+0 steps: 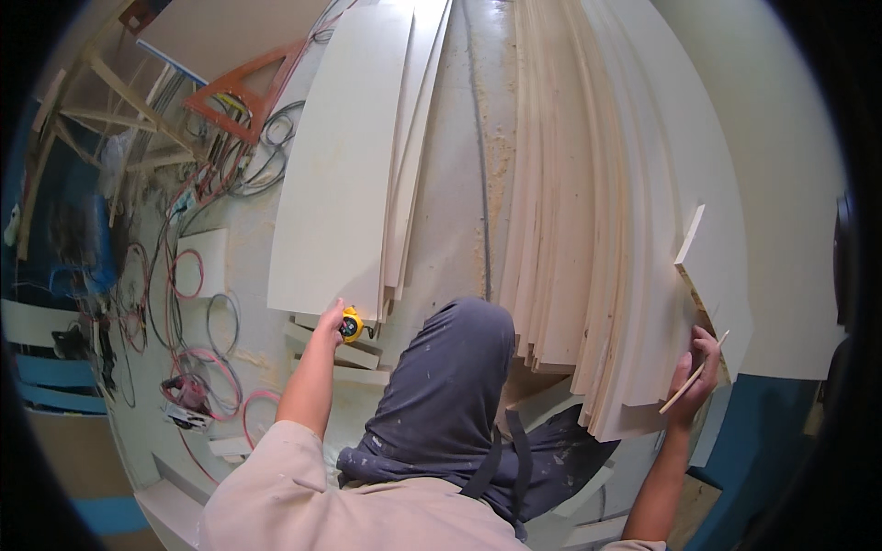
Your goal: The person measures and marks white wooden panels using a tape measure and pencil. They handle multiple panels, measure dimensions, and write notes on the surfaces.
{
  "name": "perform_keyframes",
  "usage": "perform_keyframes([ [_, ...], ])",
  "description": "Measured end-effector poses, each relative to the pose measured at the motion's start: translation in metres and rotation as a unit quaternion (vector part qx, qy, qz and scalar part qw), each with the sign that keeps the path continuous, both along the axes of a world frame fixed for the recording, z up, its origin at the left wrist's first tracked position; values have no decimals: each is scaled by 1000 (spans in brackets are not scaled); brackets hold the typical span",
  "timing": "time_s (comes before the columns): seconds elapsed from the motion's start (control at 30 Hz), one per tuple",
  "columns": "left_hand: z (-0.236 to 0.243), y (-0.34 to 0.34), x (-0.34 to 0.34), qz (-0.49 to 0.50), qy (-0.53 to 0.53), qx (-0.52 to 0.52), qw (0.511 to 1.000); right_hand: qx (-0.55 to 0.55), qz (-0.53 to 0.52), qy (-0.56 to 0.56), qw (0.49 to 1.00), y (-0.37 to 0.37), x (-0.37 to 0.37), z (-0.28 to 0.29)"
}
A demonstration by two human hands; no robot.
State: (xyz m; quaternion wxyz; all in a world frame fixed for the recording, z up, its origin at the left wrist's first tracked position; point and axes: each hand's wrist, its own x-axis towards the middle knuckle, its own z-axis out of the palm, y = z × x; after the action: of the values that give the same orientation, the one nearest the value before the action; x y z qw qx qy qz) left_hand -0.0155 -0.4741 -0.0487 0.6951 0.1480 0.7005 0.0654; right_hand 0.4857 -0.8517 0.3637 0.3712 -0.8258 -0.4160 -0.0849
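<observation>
My left hand point(334, 318) is closed around a yellow tape measure point(351, 326), at the near end of a pale flat panel point(340, 174) lying on the floor with others under it. To the right, a thin wooden pencil point(675, 399) rests in my right hand point(691, 375). The fingers of that hand curl at the near edge of a pale board point(718, 275) with a slanted end. This board stands by a row of long panels point(560, 193) set on edge. Whether my right fingers also grip the board is hard to tell.
My bent knee point(450, 358) is between the flat panels and the row on edge. At left, hoses and cables point(207, 275) tangle on the floor near an orange triangular frame point(253, 92). Short wood offcuts point(344, 354) lie below the tape measure. A pale wall point(790, 184) rises at right.
</observation>
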Motion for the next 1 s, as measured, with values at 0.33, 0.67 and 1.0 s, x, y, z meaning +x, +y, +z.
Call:
perform_keyframes([
  [0.33,18,61,3,-58,-15,17,998,10,5,-21,1000,2,8,11],
  [0.67,118,-105,-46,-420,-6,-41,907,9,-1,-13,1000,0,7,9],
  [1.0,167,-183,-109,-433,79,-3,898,-47,2,-43,998,-12,13,-14],
])
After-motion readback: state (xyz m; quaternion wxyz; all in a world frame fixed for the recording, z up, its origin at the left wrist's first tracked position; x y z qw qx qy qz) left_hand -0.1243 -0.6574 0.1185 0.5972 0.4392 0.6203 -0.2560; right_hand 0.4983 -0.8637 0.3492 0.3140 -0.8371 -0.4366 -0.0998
